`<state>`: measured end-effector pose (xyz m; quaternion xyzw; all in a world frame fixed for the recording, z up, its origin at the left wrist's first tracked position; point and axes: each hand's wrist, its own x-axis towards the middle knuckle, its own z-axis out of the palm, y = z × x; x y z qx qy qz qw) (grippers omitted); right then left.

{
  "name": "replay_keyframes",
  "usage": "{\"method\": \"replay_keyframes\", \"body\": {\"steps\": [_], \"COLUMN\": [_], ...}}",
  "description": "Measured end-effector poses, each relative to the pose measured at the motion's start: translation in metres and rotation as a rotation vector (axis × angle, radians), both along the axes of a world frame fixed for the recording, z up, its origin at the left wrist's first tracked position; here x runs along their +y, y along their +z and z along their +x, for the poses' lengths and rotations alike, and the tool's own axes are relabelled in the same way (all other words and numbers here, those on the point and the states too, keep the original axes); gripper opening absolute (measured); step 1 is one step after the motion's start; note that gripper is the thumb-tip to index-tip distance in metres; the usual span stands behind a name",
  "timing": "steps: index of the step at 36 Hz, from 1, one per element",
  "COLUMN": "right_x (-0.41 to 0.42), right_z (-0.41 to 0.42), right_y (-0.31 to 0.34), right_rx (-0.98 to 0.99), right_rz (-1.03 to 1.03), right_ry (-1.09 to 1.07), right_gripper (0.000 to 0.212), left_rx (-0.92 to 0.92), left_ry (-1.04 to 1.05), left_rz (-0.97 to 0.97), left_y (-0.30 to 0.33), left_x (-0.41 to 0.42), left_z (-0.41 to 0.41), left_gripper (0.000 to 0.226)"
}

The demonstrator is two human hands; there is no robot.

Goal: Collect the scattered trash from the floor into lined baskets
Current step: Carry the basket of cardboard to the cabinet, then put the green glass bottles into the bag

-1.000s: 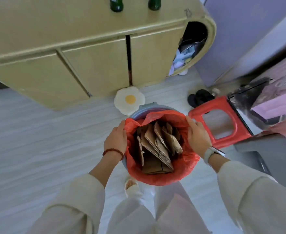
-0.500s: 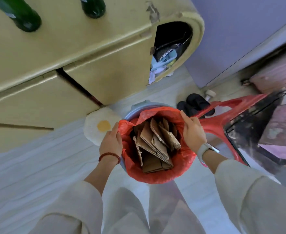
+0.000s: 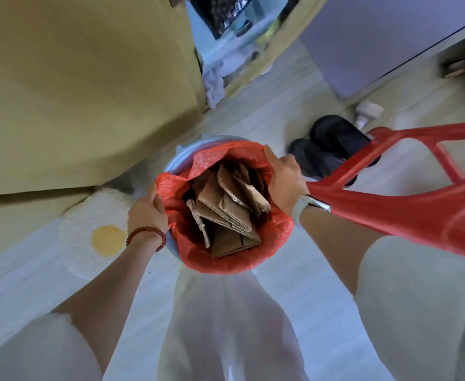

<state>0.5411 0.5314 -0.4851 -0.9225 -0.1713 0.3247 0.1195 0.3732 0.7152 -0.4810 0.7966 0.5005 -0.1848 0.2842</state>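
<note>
The left hand (image 3: 146,209) grips the red bag (image 3: 225,259) at the bin's (image 3: 183,155) edge. The cardboard (image 3: 225,213) stands packed between both hands. The right hand (image 3: 283,178) grips the other side. Pulling hard could tear the thin bag.

I have a single view, from the camera worn on the person's head. It looks steeply down past the chest, close over the lined basket (image 3: 227,204), which sits near the middle of the frame, with the left hand (image 3: 146,209) and right hand (image 3: 284,180) at either side of its rim. The wide lens bends the cabinet (image 3: 83,86) at the upper left and the red stool (image 3: 407,204) at the right. No second view overlaps it.
</note>
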Motion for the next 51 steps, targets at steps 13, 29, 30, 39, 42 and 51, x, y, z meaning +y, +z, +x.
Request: {"method": "replay_keyframes", "body": {"steps": [13, 29, 30, 39, 42, 51], "right_x": [0.025, 0.083, 0.089, 0.174, 0.215, 0.326], "right_z": [0.011, -0.027, -0.03, -0.037, -0.037, -0.028], "right_y": [-0.024, 0.24, 0.259, 0.399, 0.434, 0.5], "right_rx": [-0.01, 0.248, 0.236, 0.079, -0.029, -0.168], "right_rz": [-0.029, 0.194, 0.198, 0.567, 0.731, 0.873], "right_ry": [-0.017, 0.072, 0.105, 0.156, 0.119, 0.109], "right_gripper": [0.073, 0.034, 0.033, 0.029, 0.029, 0.086], "left_rx": [-0.047, -0.214, -0.255, -0.505, -0.613, -0.813], "left_ry": [0.052, 0.026, 0.05, 0.201, 0.329, 0.728], "left_rz": [-0.025, -0.149, -0.139, 0.127, 0.266, 0.336], "left_y": [-0.031, 0.225, 0.248, 0.384, 0.418, 0.472], "left_x": [0.023, 0.025, 0.029, 0.093, 0.125, 0.237], "left_z": [0.022, 0.012, 0.008, -0.025, -0.034, -0.045], "left_gripper": [0.043, 0.033, 0.032, 0.023, 0.021, 0.101]}}
